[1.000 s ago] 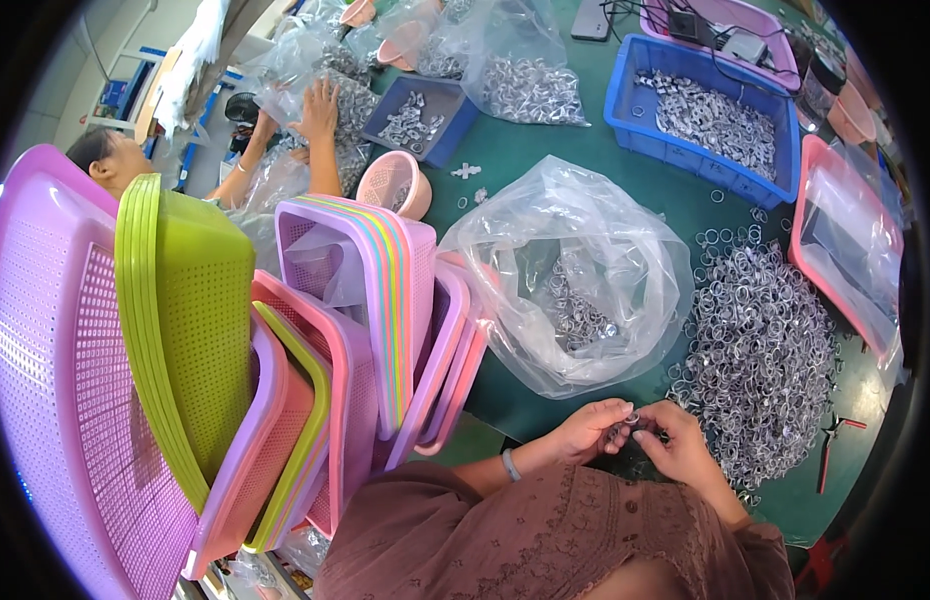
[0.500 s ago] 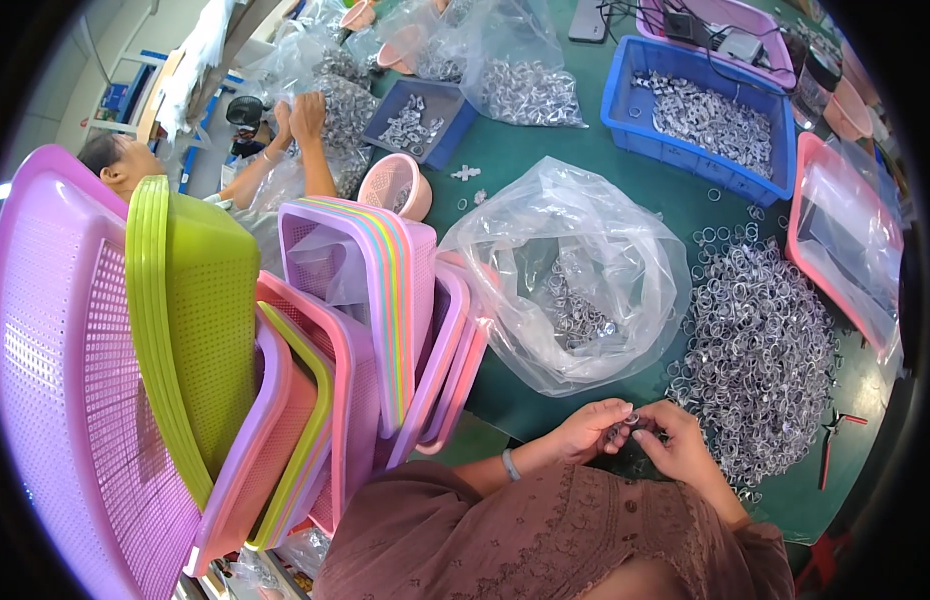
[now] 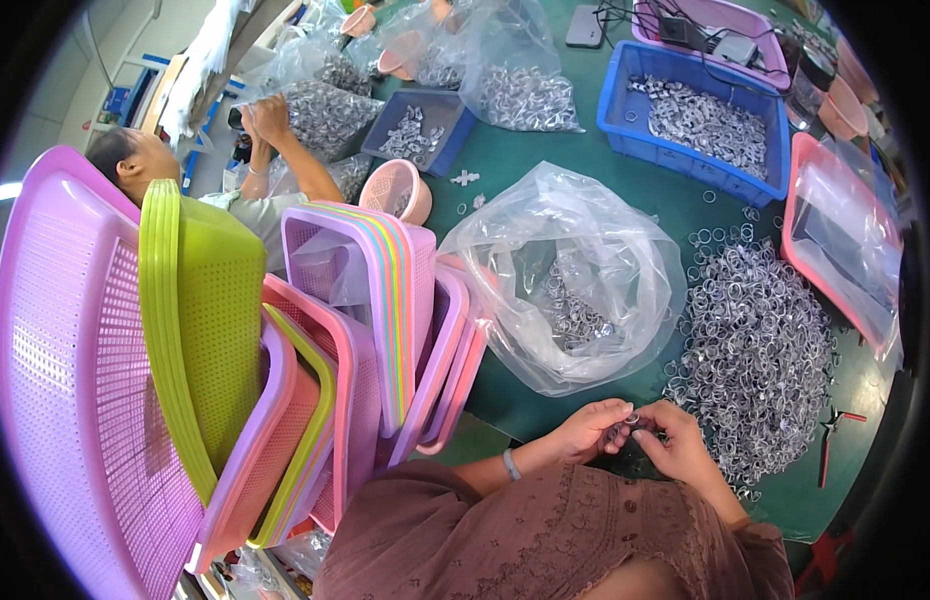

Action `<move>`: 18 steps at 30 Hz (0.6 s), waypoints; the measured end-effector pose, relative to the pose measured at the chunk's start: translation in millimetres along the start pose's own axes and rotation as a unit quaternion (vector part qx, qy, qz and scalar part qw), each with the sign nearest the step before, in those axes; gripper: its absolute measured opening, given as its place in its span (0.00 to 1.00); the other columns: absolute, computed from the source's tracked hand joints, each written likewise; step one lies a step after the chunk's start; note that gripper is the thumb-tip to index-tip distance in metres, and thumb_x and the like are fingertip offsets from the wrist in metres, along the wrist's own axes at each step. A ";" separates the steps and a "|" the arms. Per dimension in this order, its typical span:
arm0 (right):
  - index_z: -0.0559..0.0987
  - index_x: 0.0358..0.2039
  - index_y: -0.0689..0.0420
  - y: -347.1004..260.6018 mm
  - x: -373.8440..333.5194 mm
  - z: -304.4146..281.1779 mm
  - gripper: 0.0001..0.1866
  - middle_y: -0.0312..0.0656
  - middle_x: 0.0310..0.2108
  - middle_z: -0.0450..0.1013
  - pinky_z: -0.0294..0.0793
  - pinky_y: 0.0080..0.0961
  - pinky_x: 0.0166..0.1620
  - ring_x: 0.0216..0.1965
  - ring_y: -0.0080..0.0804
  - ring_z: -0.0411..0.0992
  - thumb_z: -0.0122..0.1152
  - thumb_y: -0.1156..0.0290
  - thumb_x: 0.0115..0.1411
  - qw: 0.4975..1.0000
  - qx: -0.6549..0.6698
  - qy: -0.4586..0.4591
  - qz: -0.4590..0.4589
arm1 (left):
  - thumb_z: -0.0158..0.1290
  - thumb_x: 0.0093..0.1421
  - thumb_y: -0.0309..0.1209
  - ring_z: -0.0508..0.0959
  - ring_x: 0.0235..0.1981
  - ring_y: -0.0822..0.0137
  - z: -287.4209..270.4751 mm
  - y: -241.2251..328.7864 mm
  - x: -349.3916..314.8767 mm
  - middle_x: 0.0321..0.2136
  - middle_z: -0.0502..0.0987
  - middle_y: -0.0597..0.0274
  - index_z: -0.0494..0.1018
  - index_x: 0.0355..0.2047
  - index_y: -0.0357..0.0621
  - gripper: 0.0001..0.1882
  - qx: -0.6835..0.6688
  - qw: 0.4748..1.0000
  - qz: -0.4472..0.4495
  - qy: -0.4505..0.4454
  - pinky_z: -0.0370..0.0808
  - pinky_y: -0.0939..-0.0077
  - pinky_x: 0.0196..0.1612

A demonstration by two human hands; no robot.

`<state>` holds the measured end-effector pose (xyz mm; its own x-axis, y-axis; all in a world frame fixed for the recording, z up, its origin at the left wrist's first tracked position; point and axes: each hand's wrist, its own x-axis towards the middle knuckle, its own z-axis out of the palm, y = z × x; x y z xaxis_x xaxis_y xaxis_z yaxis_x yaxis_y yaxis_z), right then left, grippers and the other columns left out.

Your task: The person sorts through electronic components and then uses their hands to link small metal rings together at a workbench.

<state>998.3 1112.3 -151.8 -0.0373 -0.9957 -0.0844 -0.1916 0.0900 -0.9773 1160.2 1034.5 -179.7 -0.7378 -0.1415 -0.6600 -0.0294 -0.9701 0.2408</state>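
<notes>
At the near table edge, my left hand (image 3: pixel 590 428) is closed round several small metal rings (image 3: pixel 615 432). My right hand (image 3: pixel 677 441) meets it, thumb and fingers pinching a ring (image 3: pixel 633 420) between the two hands. How many rings lie in my left palm is hidden by the fingers. Just beyond my hands stands an open clear plastic bag (image 3: pixel 565 285) with its mouth spread, and similar metal pieces (image 3: pixel 575 310) lie at its bottom. A large heap of metal rings (image 3: pixel 755 355) spreads right of my hands.
Stacked plastic baskets (image 3: pixel 205 340) crowd the left. Red-handled pliers (image 3: pixel 832 440) lie right of the heap. Farther back are a blue bin (image 3: pixel 625 135) of metal parts, a pink tray (image 3: pixel 800 240) with plastic bags, and a small grey-blue bin (image 3: pixel 455 140). A co-worker (image 3: pixel 270 190) sits at far left.
My hands keep nearly the same place and grip. At the far left, the co-worker's hands have moved left and the head has shifted slightly. The view has shifted a little.
</notes>
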 end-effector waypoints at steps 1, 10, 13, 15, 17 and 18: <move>0.72 0.33 0.62 2.0 -0.3 0.3 0.12 0.41 0.26 0.68 0.67 0.19 0.28 0.26 0.29 0.69 0.57 0.80 0.44 1.000 0.003 -0.003 -0.001 | 0.44 0.59 0.37 0.65 0.19 0.79 0.1 0.2 0.0 0.19 0.67 0.69 0.67 0.27 0.44 0.10 0.001 1.000 0.000 0.000 0.60 0.87 0.19; 0.72 0.33 0.62 0.7 -2.8 0.0 0.12 0.41 0.26 0.68 0.67 0.19 0.27 0.25 0.29 0.68 0.57 0.80 0.44 1.000 0.001 0.002 -0.009 | 0.44 0.59 0.36 0.65 0.20 0.79 0.3 -1.2 -1.5 0.20 0.67 0.69 0.67 0.27 0.45 0.10 -0.004 1.000 -0.004 -0.005 0.61 0.87 0.19; 0.72 0.33 0.62 -2.7 -3.6 0.1 0.12 0.42 0.25 0.68 0.66 0.19 0.27 0.25 0.30 0.68 0.57 0.80 0.44 1.000 -0.006 0.004 -0.012 | 0.44 0.59 0.36 0.65 0.20 0.79 0.9 -1.8 -2.8 0.20 0.67 0.70 0.67 0.27 0.45 0.10 -0.002 1.000 -0.005 -0.002 0.60 0.87 0.19; 0.72 0.32 0.62 -3.7 -5.2 0.4 0.12 0.42 0.25 0.68 0.66 0.20 0.26 0.25 0.30 0.68 0.56 0.80 0.45 1.000 -0.009 0.006 -0.014 | 0.44 0.59 0.36 0.65 0.20 0.79 2.7 -1.9 -4.0 0.20 0.67 0.70 0.67 0.27 0.45 0.10 0.003 1.000 -0.006 -0.003 0.60 0.87 0.19; 0.72 0.32 0.62 -5.0 -6.5 1.2 0.11 0.42 0.25 0.68 0.66 0.20 0.26 0.24 0.30 0.68 0.56 0.80 0.45 1.000 -0.011 0.007 -0.017 | 0.44 0.59 0.36 0.65 0.20 0.79 4.0 -2.4 -5.7 0.20 0.67 0.70 0.67 0.26 0.45 0.10 0.004 1.000 -0.002 -0.002 0.61 0.87 0.19; 0.72 0.32 0.62 -6.1 -6.6 1.7 0.11 0.42 0.25 0.68 0.66 0.20 0.26 0.24 0.29 0.68 0.56 0.80 0.45 1.000 -0.010 0.008 -0.016 | 0.44 0.59 0.36 0.66 0.20 0.79 4.2 -2.7 -6.6 0.20 0.67 0.69 0.67 0.26 0.45 0.10 0.004 1.000 0.001 0.001 0.61 0.87 0.19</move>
<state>1001.4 1118.2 -145.6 -0.0470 -0.9976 -0.0500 -0.2126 0.0589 -0.9754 1162.3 1038.9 -173.0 -0.7363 -0.1442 -0.6611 -0.0331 -0.9682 0.2480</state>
